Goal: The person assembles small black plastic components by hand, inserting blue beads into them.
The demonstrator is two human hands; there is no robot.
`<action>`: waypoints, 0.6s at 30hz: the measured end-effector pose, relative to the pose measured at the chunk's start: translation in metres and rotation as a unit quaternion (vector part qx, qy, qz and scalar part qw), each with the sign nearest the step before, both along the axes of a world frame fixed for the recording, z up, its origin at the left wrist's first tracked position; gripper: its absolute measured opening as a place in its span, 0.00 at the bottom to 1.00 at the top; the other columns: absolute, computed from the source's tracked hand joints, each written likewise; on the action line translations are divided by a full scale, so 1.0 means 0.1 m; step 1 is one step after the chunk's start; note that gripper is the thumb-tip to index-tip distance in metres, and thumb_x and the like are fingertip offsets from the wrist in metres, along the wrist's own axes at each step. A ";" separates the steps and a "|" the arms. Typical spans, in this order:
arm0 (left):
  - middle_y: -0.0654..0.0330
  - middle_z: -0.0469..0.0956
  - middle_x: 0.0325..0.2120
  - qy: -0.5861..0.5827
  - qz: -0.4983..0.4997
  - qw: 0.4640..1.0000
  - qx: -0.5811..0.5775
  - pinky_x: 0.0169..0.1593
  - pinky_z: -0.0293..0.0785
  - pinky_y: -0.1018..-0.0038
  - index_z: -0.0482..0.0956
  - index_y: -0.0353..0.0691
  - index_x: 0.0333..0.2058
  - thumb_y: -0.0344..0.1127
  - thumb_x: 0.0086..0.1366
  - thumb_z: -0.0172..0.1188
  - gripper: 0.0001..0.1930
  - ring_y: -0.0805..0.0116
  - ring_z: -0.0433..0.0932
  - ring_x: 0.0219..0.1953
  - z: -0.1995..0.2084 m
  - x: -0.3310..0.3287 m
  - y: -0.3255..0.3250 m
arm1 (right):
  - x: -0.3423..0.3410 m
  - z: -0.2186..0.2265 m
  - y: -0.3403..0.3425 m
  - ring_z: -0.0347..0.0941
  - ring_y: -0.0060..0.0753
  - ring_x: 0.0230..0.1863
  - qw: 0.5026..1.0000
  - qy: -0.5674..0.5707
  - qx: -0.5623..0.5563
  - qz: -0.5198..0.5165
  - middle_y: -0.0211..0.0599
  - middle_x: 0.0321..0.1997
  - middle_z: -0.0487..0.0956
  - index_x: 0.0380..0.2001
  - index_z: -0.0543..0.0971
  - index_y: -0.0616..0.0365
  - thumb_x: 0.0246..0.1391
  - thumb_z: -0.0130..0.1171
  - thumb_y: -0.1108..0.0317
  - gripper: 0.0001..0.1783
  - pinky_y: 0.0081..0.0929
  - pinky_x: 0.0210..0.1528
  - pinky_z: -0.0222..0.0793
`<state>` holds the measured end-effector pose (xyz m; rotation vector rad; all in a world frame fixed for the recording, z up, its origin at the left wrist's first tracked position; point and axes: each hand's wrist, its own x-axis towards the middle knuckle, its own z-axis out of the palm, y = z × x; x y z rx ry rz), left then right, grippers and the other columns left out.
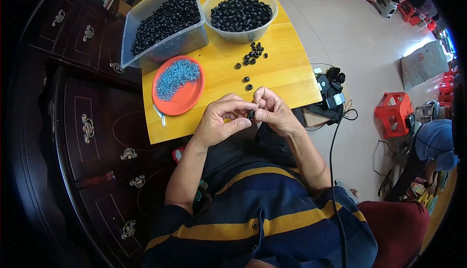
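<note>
You have a small black bead (251, 114) in front of your body, just past the near edge of the yellow table (292, 69), between the fingertips of both hands. Your left hand (221, 117) closes on it from 9 o'clock, thumb and forefinger bent around it in a loose ring, the other fingers curled behind. Your right hand (278, 116) comes in from 3 o'clock with thumb and forefinger brought close together at the bead's right side; whether they pinch the bead itself or something tiny beside it, you cannot tell from here.

The relation that seems to matter most is right thumb tip against bead: they look to be touching or almost so. The bead is short and partly covered, so which way its hole or long axis points cannot be read.

Taking the bead as the clock's centre, two loose beads (249, 83) lie at 12 o'clock, just beyond your fingers and nearer your right hand. A scattered group (253, 55) and the round tub (245, 36) sit farther along that line. The red plate (182, 98) of tiny bluish pieces (176, 77) is at 10 o'clock, nearer your left hand.
</note>
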<state>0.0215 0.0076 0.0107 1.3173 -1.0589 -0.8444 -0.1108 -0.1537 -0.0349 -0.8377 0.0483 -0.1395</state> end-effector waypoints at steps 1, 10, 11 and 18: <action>0.65 0.73 0.34 -0.002 -0.005 1.000 0.000 0.39 0.71 0.82 0.83 0.34 0.47 0.33 0.60 0.70 0.17 0.77 0.74 0.37 0.00 0.00 0.00 | 0.00 0.01 0.00 0.71 0.16 0.33 1.000 0.001 0.000 0.000 0.24 0.32 0.78 0.39 0.71 0.51 0.54 0.72 0.63 0.18 0.16 0.37 0.67; 0.67 0.71 0.31 0.106 -0.010 0.993 -0.048 0.36 0.68 0.82 0.83 0.36 0.46 0.27 0.60 0.69 0.14 0.79 0.70 0.32 -0.12 -0.08 -0.05 | 0.00 -0.04 0.06 0.74 0.19 0.34 0.998 -0.017 0.060 0.014 0.27 0.34 0.79 0.39 0.71 0.50 0.54 0.72 0.62 0.18 0.18 0.40 0.71; 0.67 0.71 0.31 0.106 -0.010 0.993 -0.048 0.36 0.68 0.82 0.83 0.36 0.46 0.27 0.60 0.69 0.14 0.79 0.70 0.32 -0.14 -0.08 -0.06 | 0.01 0.00 0.10 0.76 0.20 0.35 0.997 -0.013 0.077 -0.003 0.27 0.34 0.79 0.39 0.72 0.50 0.55 0.71 0.62 0.17 0.19 0.42 0.72; 0.65 0.72 0.32 0.081 0.018 0.995 -0.060 0.39 0.70 0.81 0.82 0.34 0.44 0.28 0.59 0.70 0.14 0.77 0.72 0.34 -0.21 -0.09 -0.04 | -0.02 0.07 0.15 0.75 0.17 0.35 0.995 0.019 0.102 -0.012 0.23 0.34 0.77 0.40 0.71 0.51 0.53 0.72 0.63 0.19 0.14 0.38 0.69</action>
